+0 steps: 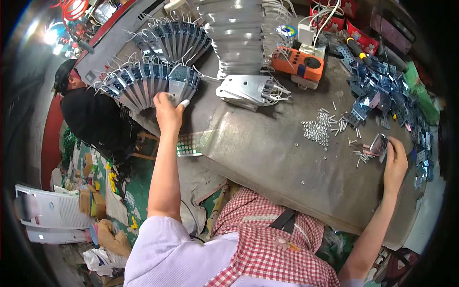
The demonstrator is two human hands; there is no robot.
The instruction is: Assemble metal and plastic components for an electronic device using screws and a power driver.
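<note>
We see our left hand (168, 109) stretched out to the fanned row of metal plates (143, 83) with white wires, its grip closed on the nearest plate (179, 86); our right hand (395, 162) pinches a small metal bracket (379, 143) over loose screws (364, 154) on the grey tabletop (267, 143); an orange multimeter (297, 63) sits beyond; another person (91, 115) bends at the left.
</note>
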